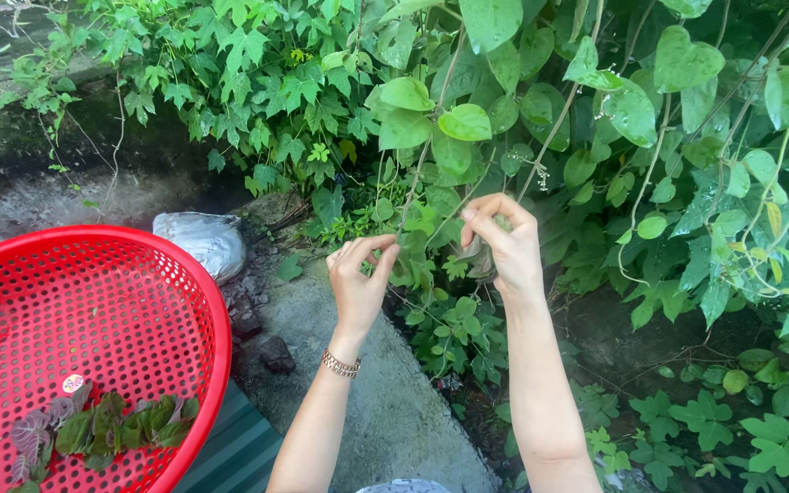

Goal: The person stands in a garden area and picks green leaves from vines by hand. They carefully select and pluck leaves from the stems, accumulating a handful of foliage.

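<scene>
Vine stem [410, 196] runs nearly upright between both hands, up among the leaves [468, 123]. Left hand [358, 278] pinches it low; right hand [502, 242], nearer the foliage, closes on a leaf beside it. Red basket [216, 338] sits well left.

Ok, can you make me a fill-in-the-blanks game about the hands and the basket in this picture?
1. The basket is coloured ____.
2. Picked ____ lie in the basket.
3. The left hand pinches a thin vine stem, and its wrist wears a ____.
4. The right hand closes its grip on a ____ in the vines.

Missing words: red; leaves; bracelet; leaf
</scene>
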